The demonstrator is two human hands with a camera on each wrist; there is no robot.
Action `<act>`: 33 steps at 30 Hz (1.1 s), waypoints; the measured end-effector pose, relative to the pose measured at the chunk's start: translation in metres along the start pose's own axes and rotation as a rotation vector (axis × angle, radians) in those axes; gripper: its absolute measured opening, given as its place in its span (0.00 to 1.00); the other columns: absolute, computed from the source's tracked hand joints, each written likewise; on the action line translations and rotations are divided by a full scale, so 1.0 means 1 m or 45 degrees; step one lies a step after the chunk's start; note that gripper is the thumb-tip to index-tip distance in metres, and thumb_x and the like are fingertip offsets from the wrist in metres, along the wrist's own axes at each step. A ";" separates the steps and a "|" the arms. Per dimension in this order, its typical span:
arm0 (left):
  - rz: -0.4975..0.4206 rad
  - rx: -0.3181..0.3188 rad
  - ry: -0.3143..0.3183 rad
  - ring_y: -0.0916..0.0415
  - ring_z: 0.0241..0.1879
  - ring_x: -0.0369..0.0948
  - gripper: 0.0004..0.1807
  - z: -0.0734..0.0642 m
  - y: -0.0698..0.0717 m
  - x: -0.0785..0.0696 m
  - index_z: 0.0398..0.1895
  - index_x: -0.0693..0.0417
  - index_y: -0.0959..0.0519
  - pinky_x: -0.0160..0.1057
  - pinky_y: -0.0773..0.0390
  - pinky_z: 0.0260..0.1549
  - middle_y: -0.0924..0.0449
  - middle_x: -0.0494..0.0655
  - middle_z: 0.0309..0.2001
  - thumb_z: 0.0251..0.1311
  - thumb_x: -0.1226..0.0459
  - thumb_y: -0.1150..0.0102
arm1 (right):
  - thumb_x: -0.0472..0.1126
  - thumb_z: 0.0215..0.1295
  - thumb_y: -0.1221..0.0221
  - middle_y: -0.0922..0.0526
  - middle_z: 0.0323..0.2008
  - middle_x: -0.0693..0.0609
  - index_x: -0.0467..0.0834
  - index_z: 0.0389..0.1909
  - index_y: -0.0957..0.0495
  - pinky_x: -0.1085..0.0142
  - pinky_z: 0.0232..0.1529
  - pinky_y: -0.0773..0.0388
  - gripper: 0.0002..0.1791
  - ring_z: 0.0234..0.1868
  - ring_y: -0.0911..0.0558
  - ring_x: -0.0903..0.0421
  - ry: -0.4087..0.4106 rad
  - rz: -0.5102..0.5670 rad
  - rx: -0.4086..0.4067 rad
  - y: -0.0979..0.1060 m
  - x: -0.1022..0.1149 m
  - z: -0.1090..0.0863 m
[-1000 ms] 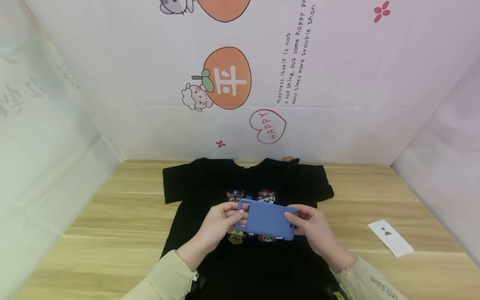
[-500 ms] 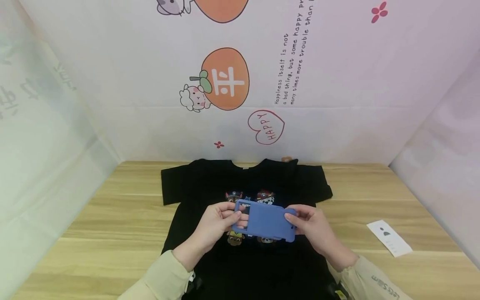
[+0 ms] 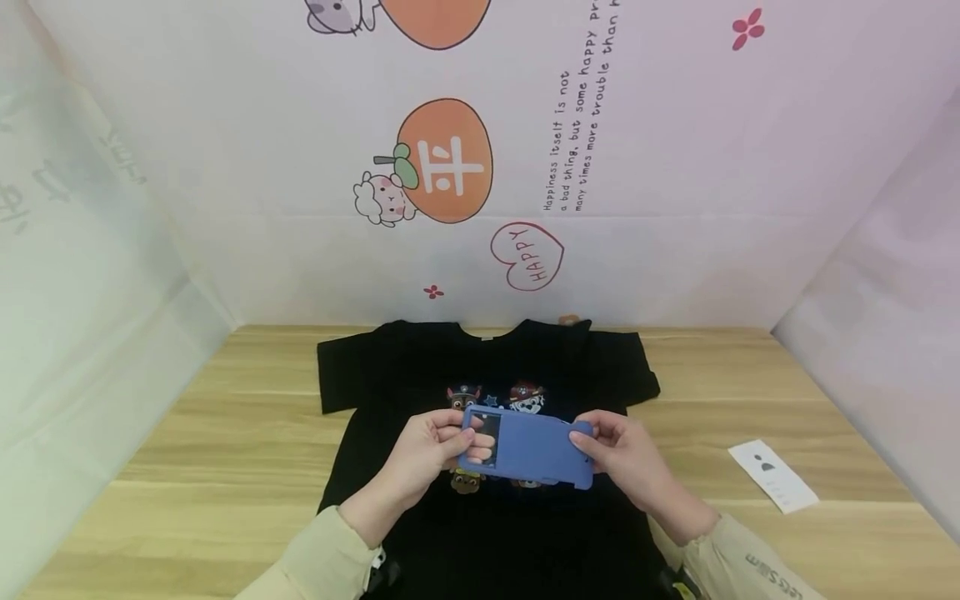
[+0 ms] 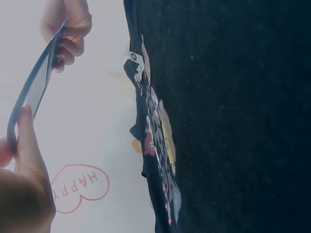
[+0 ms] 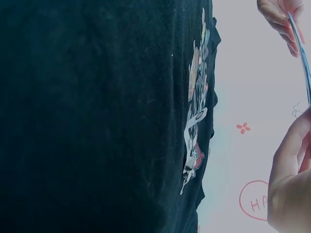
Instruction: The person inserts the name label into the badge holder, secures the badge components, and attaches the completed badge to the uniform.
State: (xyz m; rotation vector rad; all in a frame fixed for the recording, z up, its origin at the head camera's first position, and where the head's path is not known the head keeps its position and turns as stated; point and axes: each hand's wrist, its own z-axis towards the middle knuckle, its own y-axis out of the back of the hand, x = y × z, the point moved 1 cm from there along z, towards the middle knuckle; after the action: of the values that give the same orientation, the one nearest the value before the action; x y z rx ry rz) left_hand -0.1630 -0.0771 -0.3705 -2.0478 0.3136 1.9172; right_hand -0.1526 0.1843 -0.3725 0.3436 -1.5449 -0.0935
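Note:
Above the front of a black T-shirt [image 3: 420, 367] I hold a blue badge holder [image 3: 534, 450] level between both hands. My left hand [image 3: 423, 458] pinches its left end, where a see-through framed window [image 3: 487, 429] sticks out from the solid blue part and shows fingers behind it. My right hand [image 3: 628, 462] pinches the right end, thumb on the front face. From the side, the left wrist view shows the holder [image 4: 36, 82] as a thin slab tilted between the hands. A white strap with a hole and metal clip [image 4: 138, 62] lies on the shirt, below the holder.
A white card [image 3: 772, 475] with a person icon lies on the wooden table [image 3: 247, 417], right of the shirt. Printed cloth [image 3: 645, 267] hangs as a wall at the back, with cloth sides left and right. Cartoon dogs [image 3: 527, 398] are printed on the shirt.
My left hand has moved slightly left, drawing the framed end out of the solid blue part, so the see-through window looks wider. The right hand keeps its hold. The view has shifted a little.

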 end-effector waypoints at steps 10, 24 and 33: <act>0.029 -0.022 0.008 0.16 0.35 0.35 0.15 -0.002 0.001 -0.001 0.49 0.74 0.28 0.41 0.19 0.44 0.16 0.60 0.40 0.65 0.70 0.47 | 0.34 0.68 0.46 0.19 0.32 0.44 0.29 0.45 0.26 0.59 0.36 0.16 0.11 0.34 0.17 0.56 -0.013 -0.026 0.002 0.002 -0.003 0.001; 0.026 -0.029 0.000 0.16 0.35 0.35 0.18 -0.003 0.006 0.000 0.52 0.79 0.31 0.39 0.19 0.43 0.15 0.59 0.40 0.65 0.71 0.48 | 0.34 0.68 0.47 0.20 0.33 0.45 0.29 0.47 0.27 0.60 0.35 0.16 0.12 0.34 0.17 0.58 -0.048 -0.049 -0.017 0.010 -0.008 -0.002; 0.034 -0.032 0.009 0.16 0.35 0.36 0.17 -0.003 0.007 0.002 0.51 0.78 0.30 0.39 0.18 0.42 0.16 0.60 0.40 0.65 0.71 0.48 | 0.34 0.68 0.46 0.20 0.31 0.46 0.30 0.47 0.27 0.61 0.35 0.16 0.12 0.33 0.18 0.58 -0.048 -0.079 -0.016 0.011 -0.009 -0.003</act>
State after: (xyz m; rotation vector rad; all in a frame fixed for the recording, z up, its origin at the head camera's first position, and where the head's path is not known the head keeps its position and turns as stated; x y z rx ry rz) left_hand -0.1626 -0.0850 -0.3726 -2.0772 0.3221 1.9394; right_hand -0.1519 0.1980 -0.3779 0.3816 -1.5704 -0.1585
